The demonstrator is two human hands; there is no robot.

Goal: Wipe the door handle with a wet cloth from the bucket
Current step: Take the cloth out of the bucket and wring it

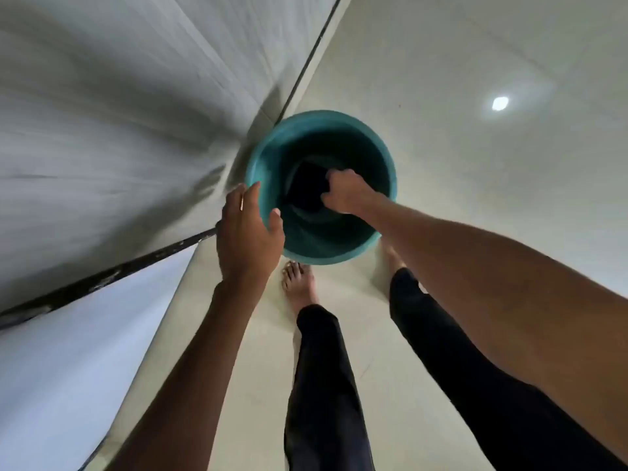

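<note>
Cloth (307, 192) pinched in my right hand (343, 192) down inside the bucket (268, 158); left hand (246, 232) spread open, steadying its rim. Fetching step. Next: lift, likely wring, find the handle.

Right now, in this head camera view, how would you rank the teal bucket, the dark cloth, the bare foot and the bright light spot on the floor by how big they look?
1. Teal bucket, clearly largest.
2. Dark cloth, partly hidden by the right hand, and the bare foot: too alike to rank.
3. Light spot, smallest.

Left hand (246, 232) spread, fingers loose, right hand (343, 190) curled closed, both arms reaching down
</note>
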